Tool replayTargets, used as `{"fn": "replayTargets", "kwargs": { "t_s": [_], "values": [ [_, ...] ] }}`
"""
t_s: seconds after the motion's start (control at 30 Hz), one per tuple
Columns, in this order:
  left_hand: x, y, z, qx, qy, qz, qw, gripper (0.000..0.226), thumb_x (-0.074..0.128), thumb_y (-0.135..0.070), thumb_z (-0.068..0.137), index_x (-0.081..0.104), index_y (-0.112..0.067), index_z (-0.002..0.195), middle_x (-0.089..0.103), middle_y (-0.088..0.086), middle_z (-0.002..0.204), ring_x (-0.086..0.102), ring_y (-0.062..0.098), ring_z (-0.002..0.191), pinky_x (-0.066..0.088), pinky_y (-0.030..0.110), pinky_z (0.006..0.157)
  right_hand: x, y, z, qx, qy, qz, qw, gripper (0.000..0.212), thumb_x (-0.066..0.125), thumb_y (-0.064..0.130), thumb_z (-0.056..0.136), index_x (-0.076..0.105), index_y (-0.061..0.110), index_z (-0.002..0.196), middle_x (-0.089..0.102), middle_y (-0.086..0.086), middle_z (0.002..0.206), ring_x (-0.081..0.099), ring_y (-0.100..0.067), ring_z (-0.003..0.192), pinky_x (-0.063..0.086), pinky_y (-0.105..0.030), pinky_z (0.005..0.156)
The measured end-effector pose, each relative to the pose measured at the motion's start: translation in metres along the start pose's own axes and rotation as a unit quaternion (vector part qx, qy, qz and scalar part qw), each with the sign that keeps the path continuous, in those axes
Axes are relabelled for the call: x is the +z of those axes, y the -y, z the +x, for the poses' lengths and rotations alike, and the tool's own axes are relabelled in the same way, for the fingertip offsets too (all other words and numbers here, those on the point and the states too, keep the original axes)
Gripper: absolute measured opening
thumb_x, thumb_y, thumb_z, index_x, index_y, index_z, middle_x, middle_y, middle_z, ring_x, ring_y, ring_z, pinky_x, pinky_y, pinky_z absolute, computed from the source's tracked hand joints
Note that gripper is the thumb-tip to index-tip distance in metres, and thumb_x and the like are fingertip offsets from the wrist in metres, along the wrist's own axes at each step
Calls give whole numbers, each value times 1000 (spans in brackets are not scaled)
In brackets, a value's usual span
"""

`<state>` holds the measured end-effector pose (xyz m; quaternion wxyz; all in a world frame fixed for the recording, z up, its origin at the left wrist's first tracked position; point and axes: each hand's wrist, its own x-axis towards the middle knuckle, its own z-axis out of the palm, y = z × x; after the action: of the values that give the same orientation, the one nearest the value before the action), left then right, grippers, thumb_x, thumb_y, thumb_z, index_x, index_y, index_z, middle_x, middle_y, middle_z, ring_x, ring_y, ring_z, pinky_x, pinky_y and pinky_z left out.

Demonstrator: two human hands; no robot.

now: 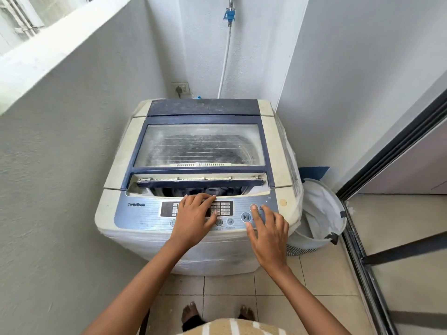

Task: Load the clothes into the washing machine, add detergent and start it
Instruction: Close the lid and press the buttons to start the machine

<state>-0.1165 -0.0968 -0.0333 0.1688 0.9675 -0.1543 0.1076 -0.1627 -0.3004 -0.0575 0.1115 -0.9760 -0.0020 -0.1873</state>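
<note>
A white and blue top-loading washing machine (116, 180) stands in a corner. Its glass lid (200, 146) is lowered but a gap stays open at the front edge, where dark clothes (217, 191) show inside the drum. My left hand (196, 218) lies flat on the control panel (142, 216), fingers straight over the display and small buttons. My right hand (268, 233) hovers spread over the panel's right side, its index fingertip on a round button (253, 207) above the play/pause button (245, 217).
A white laundry basket (321, 213) with a cloth liner stands on the tiled floor to the right of the machine. Walls close in on the left and behind. A sliding glass door frame (362, 238) runs along the right. A wall socket (181, 88) and a hose (225, 61) are behind.
</note>
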Motion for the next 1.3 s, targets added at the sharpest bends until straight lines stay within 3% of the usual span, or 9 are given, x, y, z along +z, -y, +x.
{"fn": "replayTargets", "kwargs": {
  "t_s": [0.23,0.83,0.93,1.07,1.3],
  "values": [
    [2,8,-4,20,20,5,1000,57,43,-50,81,58,-18,125,61,-2,118,40,14,108,43,48,99,3,1,1,6,-21,6,1000,44,44,40,87,63,17,118,61,-9,115,43,-21,100,47,-39,78],
    [5,13,-9,43,32,1,999,58,40,-49,85,49,-18,133,54,-3,128,43,16,119,29,43,111,7,0,-7,-6,-3,-24,1000,50,42,40,87,52,17,131,54,-9,126,43,-22,107,40,-37,87],
    [0,18,-12,18,5,-15,1000,54,40,-43,86,49,-17,132,54,0,129,46,18,124,20,39,113,7,0,-8,-1,-1,-24,1000,51,41,41,88,51,17,132,53,-10,126,43,-23,108,43,-39,86],
    [-9,43,-26,-54,-50,-2,997,53,41,-43,88,51,-15,131,53,2,133,36,17,131,16,38,114,9,0,-8,-5,3,-26,1000,52,41,42,88,50,16,132,52,-10,126,43,-24,109,44,-40,86],
    [-11,71,-49,-96,-15,3,995,64,33,-52,88,40,-14,140,40,3,148,23,17,141,6,36,117,9,2,-8,2,-1,-23,1000,53,38,43,88,53,15,130,53,-11,125,43,-24,109,42,-40,87]
  ]
}}
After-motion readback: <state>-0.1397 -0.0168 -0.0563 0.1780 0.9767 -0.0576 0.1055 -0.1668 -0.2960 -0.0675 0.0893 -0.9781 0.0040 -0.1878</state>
